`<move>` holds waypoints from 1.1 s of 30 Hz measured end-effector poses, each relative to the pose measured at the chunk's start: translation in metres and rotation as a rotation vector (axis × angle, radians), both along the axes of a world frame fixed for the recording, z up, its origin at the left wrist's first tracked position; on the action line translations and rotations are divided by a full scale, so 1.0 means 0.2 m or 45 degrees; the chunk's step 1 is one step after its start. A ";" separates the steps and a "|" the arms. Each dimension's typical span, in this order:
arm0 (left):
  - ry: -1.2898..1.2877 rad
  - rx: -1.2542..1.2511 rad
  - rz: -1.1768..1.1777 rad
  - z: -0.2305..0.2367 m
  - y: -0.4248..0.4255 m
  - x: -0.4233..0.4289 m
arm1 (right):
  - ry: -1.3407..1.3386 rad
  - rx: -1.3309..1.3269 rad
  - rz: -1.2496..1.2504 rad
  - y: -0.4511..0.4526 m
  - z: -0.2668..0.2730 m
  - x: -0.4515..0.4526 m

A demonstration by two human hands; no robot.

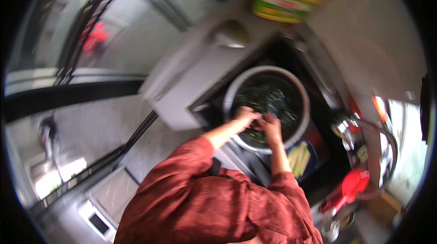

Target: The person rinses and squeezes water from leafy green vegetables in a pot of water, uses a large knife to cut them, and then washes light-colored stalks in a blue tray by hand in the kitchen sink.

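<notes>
A round metal basin [232, 93] stands in a dark sink, with dark leafy greens [273, 97] in it that look wet. Both hands are over its near part, close together. My left hand [246, 119] reaches in over the left rim, its fingers bent. Beside it my right hand [271, 126] comes from the near side, fingertips almost meeting those of the left. Some of the greens seem to be between the fingers, but blur hides the exact grip. Pale green stalks [299, 159] lie in a blue container at the right of the basin.
A yellow jug with a green label [283, 5] stands on the counter beyond the sink. A metal bowl or lid [232, 34] lies on the pale counter [184, 87]. On the right are a metal faucet [344, 131] and a red plastic item [355, 182]. Glass panels with black frames rise at left.
</notes>
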State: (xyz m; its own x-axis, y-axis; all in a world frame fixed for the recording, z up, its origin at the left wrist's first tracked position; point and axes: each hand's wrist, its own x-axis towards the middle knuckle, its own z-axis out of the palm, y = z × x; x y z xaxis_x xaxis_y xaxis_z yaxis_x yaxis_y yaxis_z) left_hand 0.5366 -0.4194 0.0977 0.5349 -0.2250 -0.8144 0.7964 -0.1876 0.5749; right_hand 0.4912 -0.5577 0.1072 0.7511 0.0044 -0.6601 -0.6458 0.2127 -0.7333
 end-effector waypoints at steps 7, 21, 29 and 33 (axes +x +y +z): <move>-0.045 0.005 -0.231 0.26 -0.10 0.12 | -0.119 -0.115 0.010 -0.08 0.18 0.01; 0.148 -0.100 -0.010 0.27 -0.07 0.08 | 0.047 0.011 -0.173 -0.02 0.26 -0.02; 0.408 -0.309 0.152 0.25 -0.05 0.06 | -0.107 0.286 -0.417 -0.03 0.21 -0.02; 0.350 -0.283 -0.430 0.33 -0.07 0.13 | -0.011 0.282 -0.129 -0.13 0.24 0.01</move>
